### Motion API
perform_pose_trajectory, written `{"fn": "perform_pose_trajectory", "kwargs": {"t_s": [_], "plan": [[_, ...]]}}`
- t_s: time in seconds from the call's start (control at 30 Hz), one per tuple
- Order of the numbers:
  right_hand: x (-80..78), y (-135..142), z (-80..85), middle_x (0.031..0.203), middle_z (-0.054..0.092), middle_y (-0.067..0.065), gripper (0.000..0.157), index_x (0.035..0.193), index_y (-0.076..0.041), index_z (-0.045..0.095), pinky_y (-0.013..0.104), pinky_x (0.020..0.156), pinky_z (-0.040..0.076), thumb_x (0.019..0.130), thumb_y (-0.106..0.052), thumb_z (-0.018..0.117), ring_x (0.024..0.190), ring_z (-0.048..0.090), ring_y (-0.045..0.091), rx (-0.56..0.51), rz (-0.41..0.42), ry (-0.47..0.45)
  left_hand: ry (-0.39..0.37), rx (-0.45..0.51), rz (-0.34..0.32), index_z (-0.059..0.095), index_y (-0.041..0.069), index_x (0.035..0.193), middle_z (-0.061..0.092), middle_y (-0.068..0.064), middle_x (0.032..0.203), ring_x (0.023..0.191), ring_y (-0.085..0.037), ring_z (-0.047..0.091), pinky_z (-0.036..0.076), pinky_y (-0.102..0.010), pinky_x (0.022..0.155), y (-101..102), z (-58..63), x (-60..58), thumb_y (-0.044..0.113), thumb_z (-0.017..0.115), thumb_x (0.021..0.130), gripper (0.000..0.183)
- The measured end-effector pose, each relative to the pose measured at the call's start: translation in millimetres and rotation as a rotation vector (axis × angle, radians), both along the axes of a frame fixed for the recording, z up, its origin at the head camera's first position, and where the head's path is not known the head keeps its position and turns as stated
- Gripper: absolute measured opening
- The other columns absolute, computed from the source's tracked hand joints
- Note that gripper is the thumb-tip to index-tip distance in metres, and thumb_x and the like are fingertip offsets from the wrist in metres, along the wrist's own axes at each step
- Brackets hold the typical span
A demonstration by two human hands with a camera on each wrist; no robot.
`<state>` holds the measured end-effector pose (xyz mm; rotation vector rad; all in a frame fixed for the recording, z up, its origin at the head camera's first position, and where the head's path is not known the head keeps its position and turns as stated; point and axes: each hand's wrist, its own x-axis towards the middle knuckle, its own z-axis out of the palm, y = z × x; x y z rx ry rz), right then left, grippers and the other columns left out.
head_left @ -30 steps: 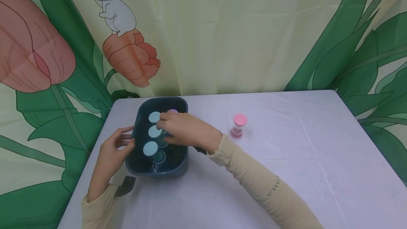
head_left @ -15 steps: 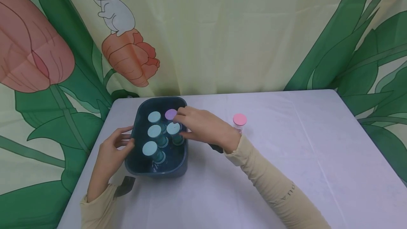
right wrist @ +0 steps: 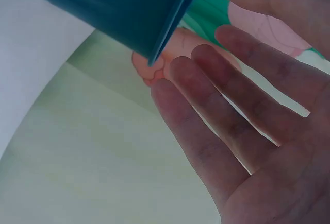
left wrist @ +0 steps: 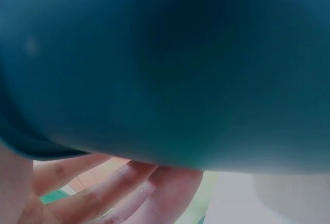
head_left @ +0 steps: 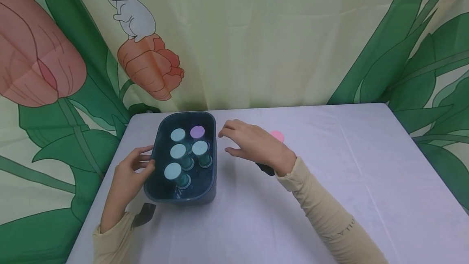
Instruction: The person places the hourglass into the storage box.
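Note:
A dark blue plastic bin point(head_left: 198, 190) stands at the left of the table. Inside it are several small sand timers with light blue ends, one of them a near timer point(head_left: 173, 171), and a purple-topped timer point(head_left: 197, 132) towards the back. My left hand point(head_left: 130, 176) rests its fingers and thumb against the bin's left side; in the left wrist view its fingers point(left wrist: 108, 190) touch the outer wall. My right hand point(head_left: 256, 144) hovers just right of the bin, fingers spread and holding nothing. Behind it, a pink-topped timer point(head_left: 277, 136) is mostly hidden.
A white cloth point(head_left: 348, 182) covers the table. Behind the table hangs a pale curtain point(head_left: 264, 44) printed with flowers, leaves and a small white animal on a carrot.
My right hand has moved right, out of the bin, leaving a light blue sand timer standing there. It now covers most of the pink-topped timer. My left hand stays at the bin.

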<state>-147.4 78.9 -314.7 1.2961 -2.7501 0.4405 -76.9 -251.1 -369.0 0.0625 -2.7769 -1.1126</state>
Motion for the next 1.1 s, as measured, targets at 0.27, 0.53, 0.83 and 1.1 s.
{"fn": "perform_pose_trajectory", "kwargs": {"t_s": [0.27, 0.53, 0.83, 1.1], "plan": [[-1.8, 20.5, -7.1, 0.119, 0.062, 0.005, 0.036, 0.121, -0.008, 0.066, 0.029, 0.089, 0.056, 0.087, -0.018, 0.076, 0.109, 0.060, 0.017, -0.026, -0.054, -0.005, 0.002, 0.001, 0.003, 0.053, 0.009, 0.140, 0.065, -0.024, 0.122, 0.108, -0.040, 0.065, 0.056, -0.056, 0.087, 0.5, -0.6, -0.4, 0.014, 0.058, 0.097, 0.044], [-3.8, 43.7, -17.8, 0.118, 0.062, 0.005, 0.036, 0.120, -0.008, 0.066, 0.030, 0.089, 0.055, 0.087, -0.018, 0.076, 0.108, 0.059, 0.018, -0.054, -0.113, -0.027, 0.004, -0.001, 0.004, 0.054, 0.009, 0.140, 0.065, -0.023, 0.122, 0.107, -0.040, 0.065, 0.056, -0.055, 0.087, 1.2, -0.6, 0.1, 0.013, 0.059, 0.096, 0.044], [-4.1, 73.6, -24.6, 0.118, 0.058, -0.001, 0.034, 0.121, -0.009, 0.064, 0.029, 0.083, 0.052, 0.090, -0.018, 0.071, 0.091, 0.055, 0.013, -0.096, -0.208, -0.126, -0.002, 0.000, 0.015, 0.054, 0.009, 0.140, 0.065, -0.024, 0.122, 0.108, -0.041, 0.065, 0.056, -0.056, 0.087, 1.6, 1.0, 0.7, 0.013, 0.059, 0.096, 0.044], [-6.9, 93.9, -33.9, 0.122, 0.060, 0.009, 0.035, 0.121, -0.004, 0.065, 0.040, 0.099, 0.050, 0.089, -0.014, 0.072, 0.118, 0.054, 0.025, -0.111, -0.254, -0.139, -0.008, 0.006, 0.015, 0.053, 0.010, 0.141, 0.065, -0.024, 0.123, 0.108, -0.042, 0.065, 0.055, -0.057, 0.087, 1.1, 1.5, 0.8, 0.014, 0.059, 0.097, 0.044]]}}
